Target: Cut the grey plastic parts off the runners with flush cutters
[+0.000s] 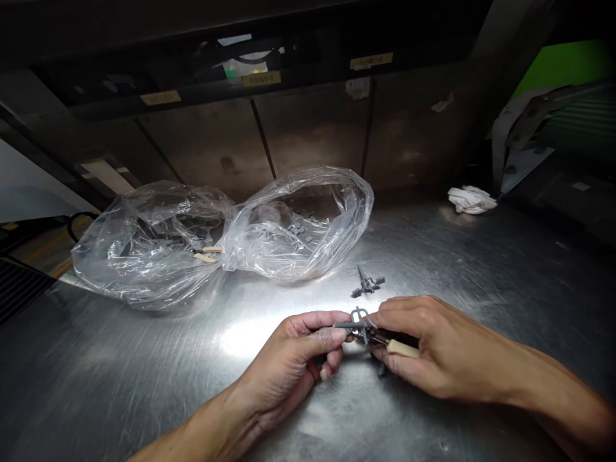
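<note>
My left hand point(298, 359) pinches a small grey plastic sprue piece point(359, 321) between thumb and fingers, just above the steel table point(144, 385). My right hand point(423, 346) is closed round a small cutting tool with a cream handle point(402, 348), its tip at the grey piece. A second grey sprue piece point(366, 283) lies loose on the table just beyond my hands.
Two clear plastic bags lie at the back: the left bag point(144, 250) holds dark parts and cream-handled pieces, the right bag point(298, 224) several small grey parts. A crumpled white cloth point(470, 199) sits at the far right. A metal back wall rises behind.
</note>
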`<act>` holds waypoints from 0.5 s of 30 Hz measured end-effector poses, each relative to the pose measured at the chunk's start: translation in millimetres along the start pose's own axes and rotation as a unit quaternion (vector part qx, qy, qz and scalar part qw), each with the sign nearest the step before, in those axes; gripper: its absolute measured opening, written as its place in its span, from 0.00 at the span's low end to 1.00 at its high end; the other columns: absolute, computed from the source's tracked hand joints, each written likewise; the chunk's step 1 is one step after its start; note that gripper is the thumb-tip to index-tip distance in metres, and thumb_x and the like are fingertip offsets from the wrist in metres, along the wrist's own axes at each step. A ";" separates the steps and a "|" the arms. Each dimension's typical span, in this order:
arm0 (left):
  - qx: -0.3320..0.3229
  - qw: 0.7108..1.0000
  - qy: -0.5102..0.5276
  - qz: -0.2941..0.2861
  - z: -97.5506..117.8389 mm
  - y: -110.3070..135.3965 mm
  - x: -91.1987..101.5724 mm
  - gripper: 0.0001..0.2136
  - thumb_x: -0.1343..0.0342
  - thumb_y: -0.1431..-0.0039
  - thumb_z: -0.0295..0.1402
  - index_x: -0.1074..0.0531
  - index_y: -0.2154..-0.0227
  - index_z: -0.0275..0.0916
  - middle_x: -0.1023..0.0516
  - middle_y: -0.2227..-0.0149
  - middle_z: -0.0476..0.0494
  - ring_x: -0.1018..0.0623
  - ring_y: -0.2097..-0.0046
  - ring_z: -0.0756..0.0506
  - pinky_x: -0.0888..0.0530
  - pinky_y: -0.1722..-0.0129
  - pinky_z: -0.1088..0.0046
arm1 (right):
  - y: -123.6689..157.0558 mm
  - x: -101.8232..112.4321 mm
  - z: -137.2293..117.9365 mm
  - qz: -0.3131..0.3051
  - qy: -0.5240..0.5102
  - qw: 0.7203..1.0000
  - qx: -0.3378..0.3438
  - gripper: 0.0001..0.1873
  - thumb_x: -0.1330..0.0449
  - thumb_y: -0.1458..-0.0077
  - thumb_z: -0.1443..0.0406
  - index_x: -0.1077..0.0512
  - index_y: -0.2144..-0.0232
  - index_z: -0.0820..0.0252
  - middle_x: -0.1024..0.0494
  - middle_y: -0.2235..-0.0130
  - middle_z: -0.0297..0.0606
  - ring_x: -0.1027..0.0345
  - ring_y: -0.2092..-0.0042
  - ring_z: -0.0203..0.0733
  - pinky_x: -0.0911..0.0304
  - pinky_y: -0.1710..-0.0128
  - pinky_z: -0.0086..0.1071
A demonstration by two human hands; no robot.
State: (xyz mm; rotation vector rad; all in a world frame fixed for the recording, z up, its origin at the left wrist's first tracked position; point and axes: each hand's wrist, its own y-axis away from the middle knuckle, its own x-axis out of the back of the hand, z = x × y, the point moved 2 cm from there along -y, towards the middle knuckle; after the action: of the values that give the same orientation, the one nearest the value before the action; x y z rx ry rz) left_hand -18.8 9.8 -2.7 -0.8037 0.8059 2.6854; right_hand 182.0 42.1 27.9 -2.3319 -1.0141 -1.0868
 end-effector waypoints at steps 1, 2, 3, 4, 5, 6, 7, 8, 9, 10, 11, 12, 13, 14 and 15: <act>0.000 1.000 0.001 0.000 -0.1 0.1 0.0 0.10 0.32 0.49 0.26 0.18 0.62 0.32 0.27 0.76 0.48 0.32 0.77 0.57 0.36 0.77 0.83 | -0.1 0.1 -0.2 -0.002 0.001 1.000 -0.002 0.12 0.42 0.51 0.76 0.28 0.67 0.54 0.27 0.70 0.27 0.36 0.68 0.34 0.45 0.66 0.30; 0.000 1.000 0.002 -0.001 -0.1 0.0 -0.2 0.10 0.32 0.49 0.26 0.18 0.62 0.32 0.27 0.76 0.48 0.32 0.77 0.57 0.36 0.77 0.83 | -0.1 0.1 -0.4 -0.003 0.002 1.000 -0.003 0.12 0.42 0.51 0.76 0.27 0.67 0.54 0.27 0.70 0.27 0.36 0.68 0.34 0.45 0.67 0.30; 0.000 1.000 0.003 -0.001 -0.2 0.0 -0.5 0.10 0.32 0.49 0.26 0.18 0.62 0.32 0.27 0.76 0.48 0.32 0.77 0.57 0.36 0.77 0.83 | -0.1 0.1 -0.5 -0.004 0.001 1.000 -0.003 0.12 0.42 0.50 0.76 0.27 0.67 0.54 0.27 0.70 0.27 0.36 0.68 0.33 0.45 0.67 0.30; -0.001 1.000 0.004 -0.002 -0.1 -0.1 -0.9 0.10 0.32 0.49 0.26 0.18 0.62 0.32 0.27 0.76 0.48 0.32 0.77 0.57 0.36 0.77 0.83 | -0.1 0.1 -0.6 -0.003 0.001 1.000 -0.002 0.12 0.42 0.50 0.76 0.27 0.67 0.54 0.27 0.70 0.27 0.36 0.69 0.33 0.45 0.67 0.30; -0.001 1.000 0.005 -0.004 -0.2 -0.2 -1.4 0.09 0.32 0.49 0.26 0.18 0.63 0.32 0.27 0.76 0.48 0.32 0.77 0.57 0.36 0.77 0.83 | -0.1 0.0 -0.6 -0.003 0.002 1.000 -0.002 0.12 0.42 0.50 0.75 0.27 0.67 0.54 0.27 0.71 0.27 0.36 0.69 0.33 0.45 0.67 0.29; 0.000 1.000 0.006 -0.005 -0.2 -0.1 -1.9 0.09 0.32 0.49 0.26 0.18 0.63 0.32 0.27 0.76 0.49 0.32 0.77 0.57 0.36 0.77 0.83 | 0.0 -0.2 -0.6 -0.002 0.002 1.000 -0.002 0.11 0.42 0.50 0.75 0.28 0.67 0.54 0.27 0.71 0.27 0.36 0.69 0.33 0.46 0.67 0.29; 0.000 1.000 0.007 -0.005 -0.2 0.1 -2.3 0.09 0.32 0.48 0.26 0.18 0.63 0.32 0.28 0.76 0.49 0.32 0.77 0.57 0.36 0.77 0.83 | 0.2 -0.4 -0.6 -0.001 0.002 1.000 -0.001 0.11 0.42 0.50 0.75 0.28 0.68 0.55 0.27 0.71 0.27 0.37 0.69 0.33 0.46 0.67 0.29; 0.000 1.000 0.009 -0.004 -0.2 0.5 -2.7 0.09 0.32 0.49 0.26 0.18 0.63 0.32 0.28 0.76 0.49 0.32 0.78 0.57 0.36 0.77 0.83 | 0.4 -0.6 -0.5 0.001 0.002 1.000 0.000 0.11 0.43 0.50 0.75 0.29 0.68 0.55 0.27 0.71 0.27 0.36 0.69 0.33 0.46 0.67 0.29; 0.001 1.000 0.011 -0.003 -0.2 1.0 -3.0 0.09 0.32 0.49 0.26 0.18 0.63 0.32 0.28 0.76 0.49 0.32 0.78 0.57 0.36 0.77 0.83 | 0.8 -0.9 -0.4 0.002 0.002 1.000 0.002 0.11 0.43 0.50 0.76 0.29 0.68 0.55 0.27 0.70 0.27 0.36 0.69 0.33 0.46 0.67 0.29; 0.001 1.000 0.012 -0.001 -0.1 1.5 -3.1 0.09 0.32 0.49 0.25 0.18 0.63 0.32 0.27 0.76 0.49 0.32 0.78 0.58 0.36 0.77 0.84 | 1.2 -1.3 -0.2 0.004 0.002 1.000 0.005 0.11 0.43 0.50 0.76 0.29 0.68 0.55 0.27 0.70 0.27 0.36 0.68 0.33 0.46 0.67 0.29; 0.001 1.000 0.012 0.001 -0.1 2.1 -3.2 0.09 0.31 0.49 0.25 0.18 0.63 0.32 0.27 0.76 0.49 0.32 0.78 0.58 0.36 0.77 0.84 | 1.7 -1.6 0.1 0.006 0.003 1.000 0.007 0.12 0.43 0.50 0.76 0.29 0.67 0.55 0.27 0.70 0.28 0.36 0.68 0.33 0.46 0.67 0.28; 0.001 1.000 0.013 0.003 0.0 2.6 -3.1 0.09 0.31 0.50 0.25 0.18 0.63 0.31 0.27 0.75 0.48 0.32 0.78 0.58 0.36 0.77 0.84 | 2.1 -2.1 0.6 0.008 0.005 1.000 0.010 0.12 0.44 0.51 0.76 0.29 0.67 0.55 0.28 0.70 0.28 0.36 0.69 0.33 0.46 0.68 0.29; 0.002 1.000 0.014 0.006 -0.1 3.0 -2.9 0.09 0.31 0.50 0.25 0.18 0.63 0.31 0.27 0.75 0.48 0.32 0.78 0.58 0.36 0.78 0.84 | 2.5 -2.5 1.2 0.008 0.008 1.000 0.011 0.13 0.44 0.51 0.76 0.28 0.66 0.55 0.28 0.70 0.28 0.36 0.69 0.33 0.46 0.68 0.29; 0.004 1.000 0.013 0.009 -0.2 3.2 -2.6 0.10 0.31 0.50 0.25 0.18 0.63 0.31 0.27 0.76 0.48 0.32 0.78 0.57 0.36 0.78 0.83 | 2.7 -3.1 1.9 0.008 0.013 1.000 0.012 0.13 0.44 0.51 0.76 0.28 0.66 0.55 0.28 0.71 0.28 0.37 0.69 0.33 0.47 0.69 0.29; 0.006 1.000 0.011 0.011 -0.5 3.1 -2.3 0.10 0.31 0.50 0.26 0.18 0.63 0.31 0.27 0.76 0.48 0.33 0.78 0.57 0.36 0.78 0.83 | 2.8 -3.6 2.7 0.007 0.018 1.000 0.011 0.13 0.44 0.51 0.76 0.28 0.66 0.56 0.28 0.71 0.28 0.37 0.70 0.33 0.47 0.69 0.29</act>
State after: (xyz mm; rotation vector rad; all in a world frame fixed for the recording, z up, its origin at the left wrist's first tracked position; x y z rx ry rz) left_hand -17.8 6.8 -0.4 -0.8290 0.8402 2.6918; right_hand 183.9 40.1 23.3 -2.2908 -0.9894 -1.1036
